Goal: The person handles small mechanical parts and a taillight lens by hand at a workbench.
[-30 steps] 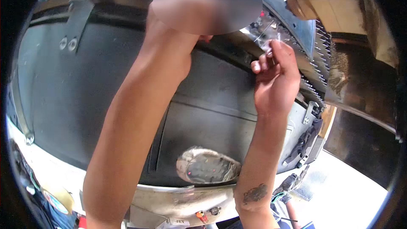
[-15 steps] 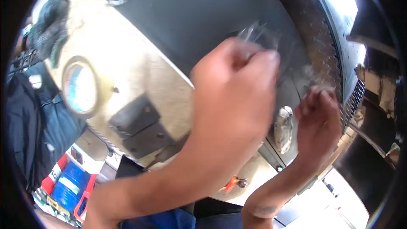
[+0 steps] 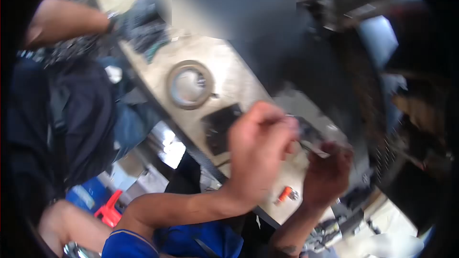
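Note:
Near the middle, my left hand (image 3: 260, 150) is closed in a pinch, blurred by motion. My right hand (image 3: 329, 172) is curled closed, lower and to the right. Between the two sets of fingertips a thin, partly shiny piece (image 3: 308, 136) shows, too smeared to identify. Both hands are over the edge area between the light tabletop (image 3: 239, 64) and a large dark surface (image 3: 325, 74). Below them on the table lies a small orange-and-metal item (image 3: 286, 195).
A tape roll (image 3: 174, 72) and a flat black piece (image 3: 221, 129) lie left of my left hand. Dark crumpled cloth (image 3: 143, 19) is further up. A person in dark clothing (image 3: 79, 119) stands at the left, one arm (image 3: 71, 21) reaching toward the cloth. A red object (image 3: 111, 210) is below.
The view has swung left, so the table items appear further right and the other person shows more. My hands appear lower and closer together. The pale lump beside my right hand is no longer visible.

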{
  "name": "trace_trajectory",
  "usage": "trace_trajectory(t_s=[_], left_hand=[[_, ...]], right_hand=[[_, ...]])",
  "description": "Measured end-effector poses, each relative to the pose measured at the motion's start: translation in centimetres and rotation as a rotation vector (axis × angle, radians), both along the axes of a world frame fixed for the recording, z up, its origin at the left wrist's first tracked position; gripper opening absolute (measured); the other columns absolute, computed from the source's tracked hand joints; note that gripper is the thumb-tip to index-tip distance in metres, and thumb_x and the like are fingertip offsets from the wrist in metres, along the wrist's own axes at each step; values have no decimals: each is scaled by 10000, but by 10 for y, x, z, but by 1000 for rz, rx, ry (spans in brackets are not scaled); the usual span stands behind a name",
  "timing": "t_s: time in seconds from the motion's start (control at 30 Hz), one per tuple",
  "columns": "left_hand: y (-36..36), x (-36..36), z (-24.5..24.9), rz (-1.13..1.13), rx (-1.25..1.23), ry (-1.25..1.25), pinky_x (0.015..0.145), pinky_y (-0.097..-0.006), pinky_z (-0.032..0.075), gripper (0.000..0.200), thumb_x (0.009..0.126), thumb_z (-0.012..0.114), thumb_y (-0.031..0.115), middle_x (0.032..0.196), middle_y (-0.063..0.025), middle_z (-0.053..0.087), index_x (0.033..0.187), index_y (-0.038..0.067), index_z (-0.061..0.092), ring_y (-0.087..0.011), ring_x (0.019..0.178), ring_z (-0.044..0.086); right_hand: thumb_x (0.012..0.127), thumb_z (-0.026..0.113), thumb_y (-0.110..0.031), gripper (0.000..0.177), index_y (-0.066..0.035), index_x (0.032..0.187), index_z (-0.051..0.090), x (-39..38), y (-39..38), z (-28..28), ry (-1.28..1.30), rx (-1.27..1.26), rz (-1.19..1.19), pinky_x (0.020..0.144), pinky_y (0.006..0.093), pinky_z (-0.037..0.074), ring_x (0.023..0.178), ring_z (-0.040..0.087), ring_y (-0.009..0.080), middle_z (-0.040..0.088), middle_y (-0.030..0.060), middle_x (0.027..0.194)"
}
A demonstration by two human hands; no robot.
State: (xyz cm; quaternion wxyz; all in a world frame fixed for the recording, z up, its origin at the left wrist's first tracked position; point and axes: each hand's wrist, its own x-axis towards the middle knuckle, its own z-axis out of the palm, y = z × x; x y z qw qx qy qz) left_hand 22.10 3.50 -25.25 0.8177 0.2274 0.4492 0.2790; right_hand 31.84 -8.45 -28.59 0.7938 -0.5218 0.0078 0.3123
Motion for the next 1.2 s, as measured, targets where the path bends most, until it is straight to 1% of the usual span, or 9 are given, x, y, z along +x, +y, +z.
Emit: trace_trajectory(t_s=[0.03,0.07,0.13,0.23,0.27,0.4,0.73,0.93,1.2], left_hand=[[-5,-5,5,-8,22,-9,583,-270,426,58,882,506,97,740,-70,555,872,40,516,-144,631,529],[-9,-8,15,37,-11,-69,571,-236,417,50,872,522,59,728,-51,558,834,27,515,-102,622,521],[-8,-20,37,25,-4,-133,598,-258,422,44,874,502,80,746,-73,557,874,36,493,-133,643,523],[-10,-21,75,23,42,-212,605,-283,408,78,884,471,130,741,-80,522,869,56,455,-158,645,501],[-9,-22,88,29,77,-224,606,-302,396,109,896,447,172,733,-79,489,855,73,427,-171,637,479],[-8,-19,143,62,182,-432,630,-287,413,108,863,442,144,727,-125,513,856,36,439,-181,642,484],[-10,-17,284,-63,458,-784,661,-310,414,74,879,417,110,763,-126,493,905,41,431,-176,663,463],[-22,-22,324,-104,549,-859,655,-315,415,54,906,415,99,756,-117,482,930,53,429,-176,662,467],[-29,-36,335,-193,601,-842,640,-327,425,39,920,397,93,730,-129,487,903,58,399,-184,640,476]], right_hand=[[857,520,-145,156,-29,962,511,-3,-1,13,12,52,-8,657,376,529,839,623,292,612,192,910],[850,526,-134,152,-20,951,510,-5,-2,29,1,79,-8,658,377,532,830,631,310,610,205,911],[836,535,-101,141,-4,934,506,-14,9,58,0,133,-11,667,377,540,805,646,346,605,227,914],[837,522,-80,115,2,915,501,-19,10,97,17,216,-26,667,376,544,822,641,350,598,234,908],[840,512,-71,93,3,891,492,-20,10,105,-12,276,7,672,374,538,840,637,348,594,240,922],[855,510,-67,73,-2,866,478,-25,0,166,-166,290,110,693,371,522,845,635,326,593,236,932],[868,532,-52,86,17,892,487,-32,-18,328,-563,375,61,693,359,518,796,633,283,606,238,915],[880,541,-72,115,27,897,483,-35,-35,369,-685,425,58,687,353,521,787,635,274,608,249,899],[886,579,-120,159,0,909,478,-40,-43,384,-652,428,66,665,341,520,786,649,273,610,241,917]])
